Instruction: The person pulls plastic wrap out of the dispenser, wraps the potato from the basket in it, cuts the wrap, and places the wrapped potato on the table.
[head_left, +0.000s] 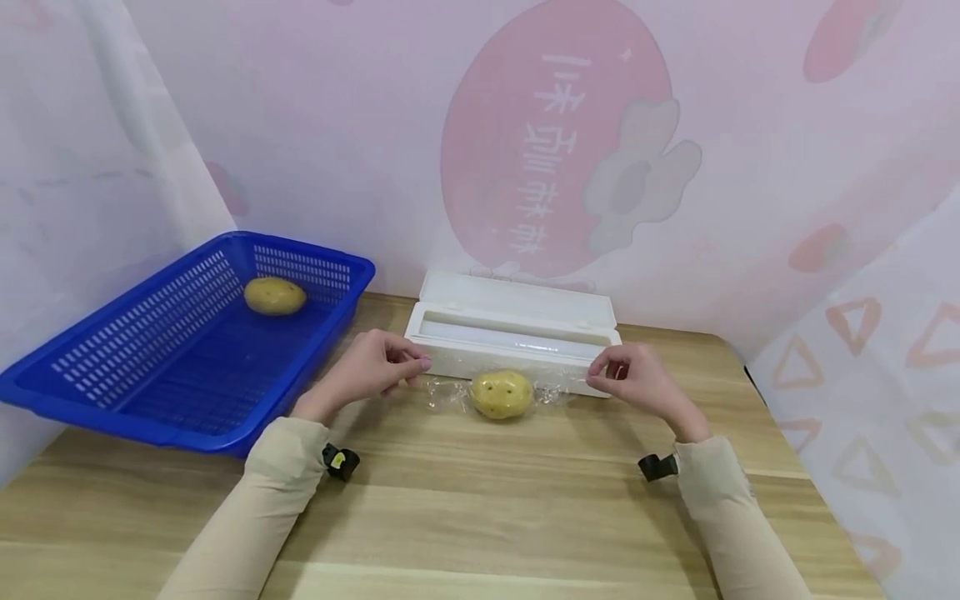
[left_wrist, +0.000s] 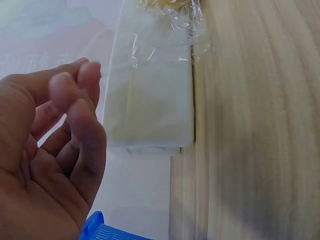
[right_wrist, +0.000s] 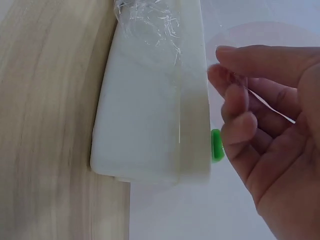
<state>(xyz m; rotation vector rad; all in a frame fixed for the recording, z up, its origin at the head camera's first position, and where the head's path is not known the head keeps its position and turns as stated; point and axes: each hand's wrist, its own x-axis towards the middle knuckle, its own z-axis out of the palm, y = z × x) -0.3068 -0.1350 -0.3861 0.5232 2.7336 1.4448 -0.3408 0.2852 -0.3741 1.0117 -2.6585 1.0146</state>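
Observation:
A potato [head_left: 501,395] lies on the table, covered in clear plastic wrap [head_left: 551,395] that spreads in crinkles to both sides. Just behind it stands a long white plastic wrap box [head_left: 487,364], its lid [head_left: 517,300] raised and a roll [head_left: 517,337] inside. My left hand [head_left: 373,364] is by the box's left end, thumb and fingertips pinched together. At the right end, my right hand [head_left: 641,383] has thumb and forefinger close together in a similar pinch. The film at the fingertips is clear and hard to see; in both wrist views the hands hover beside the box.
A blue plastic basket [head_left: 255,442] stands on the left, with another potato [head_left: 274,296] in it. The wooden table [head_left: 510,517] ends at a patterned wall covering [head_left: 360,150]. In the right wrist view a green piece [right_wrist: 217,145] shows beside the box.

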